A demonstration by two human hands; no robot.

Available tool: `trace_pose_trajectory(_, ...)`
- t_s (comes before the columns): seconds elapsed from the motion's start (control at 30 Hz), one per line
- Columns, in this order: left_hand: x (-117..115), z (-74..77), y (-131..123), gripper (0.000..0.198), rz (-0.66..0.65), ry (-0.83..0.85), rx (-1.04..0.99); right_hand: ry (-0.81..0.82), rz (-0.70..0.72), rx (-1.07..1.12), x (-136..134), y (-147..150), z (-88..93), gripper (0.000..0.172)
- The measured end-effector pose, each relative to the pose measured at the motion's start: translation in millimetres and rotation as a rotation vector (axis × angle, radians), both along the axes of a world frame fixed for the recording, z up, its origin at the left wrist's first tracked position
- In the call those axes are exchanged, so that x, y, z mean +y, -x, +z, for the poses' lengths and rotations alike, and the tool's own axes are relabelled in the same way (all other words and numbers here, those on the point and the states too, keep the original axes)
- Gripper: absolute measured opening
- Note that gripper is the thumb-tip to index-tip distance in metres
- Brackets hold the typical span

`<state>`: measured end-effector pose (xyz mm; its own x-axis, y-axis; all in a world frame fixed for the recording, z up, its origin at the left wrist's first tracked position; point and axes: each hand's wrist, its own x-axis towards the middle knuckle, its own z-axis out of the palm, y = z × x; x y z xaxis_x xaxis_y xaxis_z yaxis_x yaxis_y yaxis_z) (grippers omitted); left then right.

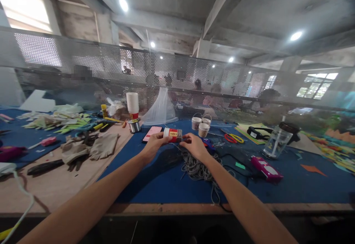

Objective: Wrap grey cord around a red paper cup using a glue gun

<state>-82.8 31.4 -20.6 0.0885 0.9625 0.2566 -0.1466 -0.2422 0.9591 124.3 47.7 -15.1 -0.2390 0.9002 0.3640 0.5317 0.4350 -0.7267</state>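
Observation:
A small jar (pixel 173 134) with a red and yellow label lies sideways in my left hand (pixel 155 142), whose fingers close round its white end. At the jar's clear end is my right hand (pixel 194 145), its fingers bent and close together; what they grip, if anything, is too small to make out. Below my right hand lies a tangled heap of grey cord (pixel 194 164) on the blue table covering (pixel 166 185). A phone (pixel 152 134) with a pink screen lies behind my left hand.
Three small buckets (pixel 203 129) stand behind my hands. Stacked white cups (pixel 132 102) and a wire spool (pixel 134 126) are left of centre. Scissors (pixel 234 138), a purple device (pixel 266 169) and a clear bottle (pixel 276 142) lie or stand right; gloves (pixel 104 146) lie left.

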Motion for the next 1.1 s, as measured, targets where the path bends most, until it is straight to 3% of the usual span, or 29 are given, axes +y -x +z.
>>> trace_pose_trajectory(0.1, -1.3, 0.6, -0.7, 0.04, -0.003, -0.01, 0.007, -0.068, 0.006, 0.006, -3.5, -4.0, 1.5, 0.01)
trace_pose_trajectory(0.53, -8.2, 7.0, -4.7, 0.036, -0.051, -0.044, 0.08, -0.42, 0.009, -0.03, -16.8, -3.2, 17.0, 0.015)
trace_pose_trajectory(1.1, -10.0, 6.4, -6.4, 0.03, -0.084, -0.057, 0.118, -0.493, -0.013, -0.033, -17.1, -4.2, 17.0, 0.018)
